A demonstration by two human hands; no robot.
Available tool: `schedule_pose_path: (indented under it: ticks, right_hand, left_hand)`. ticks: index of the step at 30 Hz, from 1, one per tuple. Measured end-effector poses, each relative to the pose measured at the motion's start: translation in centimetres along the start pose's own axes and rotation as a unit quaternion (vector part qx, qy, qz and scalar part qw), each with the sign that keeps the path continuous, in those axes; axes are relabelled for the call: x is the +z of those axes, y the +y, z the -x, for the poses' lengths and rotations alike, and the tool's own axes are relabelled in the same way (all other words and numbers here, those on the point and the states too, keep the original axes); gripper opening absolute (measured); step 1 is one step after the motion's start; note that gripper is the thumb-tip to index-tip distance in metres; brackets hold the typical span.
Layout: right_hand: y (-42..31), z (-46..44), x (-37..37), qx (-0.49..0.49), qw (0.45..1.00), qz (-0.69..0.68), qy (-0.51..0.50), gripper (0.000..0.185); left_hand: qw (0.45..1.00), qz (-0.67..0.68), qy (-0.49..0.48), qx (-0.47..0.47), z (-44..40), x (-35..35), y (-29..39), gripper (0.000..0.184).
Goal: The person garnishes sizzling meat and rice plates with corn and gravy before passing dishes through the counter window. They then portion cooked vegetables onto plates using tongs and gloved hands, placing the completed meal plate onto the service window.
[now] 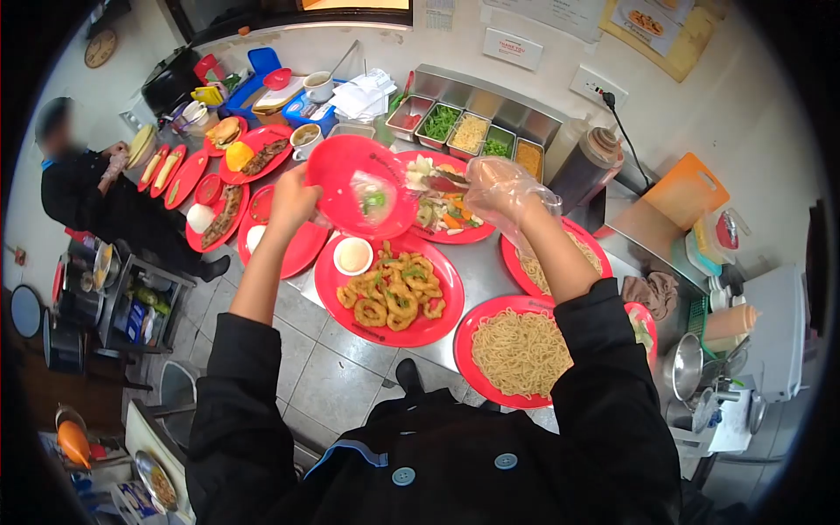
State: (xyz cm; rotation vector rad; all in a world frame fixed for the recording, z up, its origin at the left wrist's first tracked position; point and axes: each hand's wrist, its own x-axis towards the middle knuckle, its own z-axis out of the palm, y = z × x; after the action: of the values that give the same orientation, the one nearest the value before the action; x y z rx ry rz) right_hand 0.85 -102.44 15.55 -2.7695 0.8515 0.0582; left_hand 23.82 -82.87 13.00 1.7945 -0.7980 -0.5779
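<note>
My left hand (296, 199) grips the rim of a red bowl (337, 188), tilted, with a little green and white food inside. My right hand (507, 185), in a clear plastic glove, is closed over the right side of a red plate of mixed vegetables (451, 210); dark food shows at its fingertips, and what it grips is unclear. Just below the bowl lies a red oval plate of fried rings (394, 293) with a white sauce cup (353, 256). Noodles (516, 350) fill a red plate at the lower right, and another noodle plate (569, 258) sits under my right forearm.
Metal topping trays (468, 133) line the back wall. A dark sauce bottle (593, 166) and an orange board (689, 192) stand at the right. Several red plates of food (229, 219) lie at the left, where another person (83, 188) stands.
</note>
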Motion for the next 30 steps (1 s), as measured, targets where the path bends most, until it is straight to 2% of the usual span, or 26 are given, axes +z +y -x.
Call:
schedule_pose_path:
  ticks: [1,3,7,9,10,12,13,14,16,17,18,20,21,23,24,26,27,30]
  right_hand:
    - [-0.1,-0.9,0.6,0.005,1.000,0.000,0.000,0.020]
    - [0.0,-2.9,2.6,0.042,0.993,0.032,-0.108,0.023]
    - [-0.4,-3.9,2.5,0.066,0.987,0.061,-0.130,0.027]
    - [-0.6,-3.2,1.0,0.076,0.993,0.018,-0.092,0.028]
    - [0.0,-3.4,2.2,0.083,0.992,0.017,-0.090,0.028]
    - [1.6,-3.8,5.6,0.074,0.997,0.033,-0.021,0.032]
    - [2.3,-3.1,5.3,0.079,0.996,0.008,-0.029,0.037]
    - [2.8,-1.7,4.4,0.088,0.996,0.005,-0.026,0.037]
    - [4.4,1.9,1.7,0.124,0.987,-0.101,0.016,0.042]
    - [4.6,5.0,0.1,0.094,0.983,-0.147,0.049,0.045]
    - [4.4,7.5,-1.3,0.106,0.982,-0.147,0.053,0.045]
    - [4.0,11.4,-2.8,-0.042,0.997,0.034,0.058,0.042]
    - [5.2,14.7,-2.6,-0.012,0.997,0.035,0.062,0.042]
    - [6.2,17.4,-1.9,-0.040,0.978,0.187,0.082,0.030]
    - [7.5,18.9,-1.8,-0.025,0.979,0.187,0.081,0.030]
    - [9.5,21.9,-2.6,0.025,0.984,0.176,-0.030,0.023]
    - [10.1,24.1,-2.8,0.056,0.981,0.185,-0.037,0.016]
    - [12.6,28.9,-1.8,0.082,0.978,0.183,-0.056,0.021]
  left_hand:
    - [0.999,0.037,-0.005,-0.030,-0.1,-0.7,0.1,0.047]
    - [0.999,0.038,-0.011,-0.032,-0.9,-2.0,-0.8,0.049]
    - [0.998,0.047,-0.025,-0.041,-1.8,-3.2,-1.4,0.052]
    - [0.997,0.051,-0.029,-0.043,-1.7,-3.2,-1.3,0.052]
    - [0.997,0.052,-0.041,-0.037,-1.7,-3.1,-1.2,0.052]
    - [0.996,0.050,-0.062,-0.027,-1.5,-2.4,-0.7,0.052]
    - [0.996,0.054,-0.068,-0.025,-1.1,-1.9,-0.3,0.052]
    - [0.995,0.058,-0.076,-0.022,-0.6,-1.3,0.2,0.052]
    - [0.995,0.041,-0.087,-0.012,0.7,0.4,1.7,0.052]
    - [0.996,0.026,-0.088,-0.005,1.4,1.4,2.6,0.052]
    - [0.995,0.027,-0.100,-0.001,2.1,2.6,3.4,0.052]
    - [0.988,0.029,-0.154,-0.011,3.4,5.2,5.1,0.054]
    - [0.982,0.045,-0.182,-0.005,4.9,8.7,6.8,0.057]
    - [0.973,0.057,-0.225,0.012,6.4,12.3,8.0,0.058]
    - [0.965,0.069,-0.252,0.024,7.1,13.9,8.5,0.059]
    - [0.952,0.062,-0.298,0.020,8.3,17.5,9.5,0.060]
    - [0.947,0.062,-0.314,0.031,9.4,19.5,10.1,0.058]
    - [0.926,0.069,-0.368,0.042,11.8,25.0,11.1,0.056]
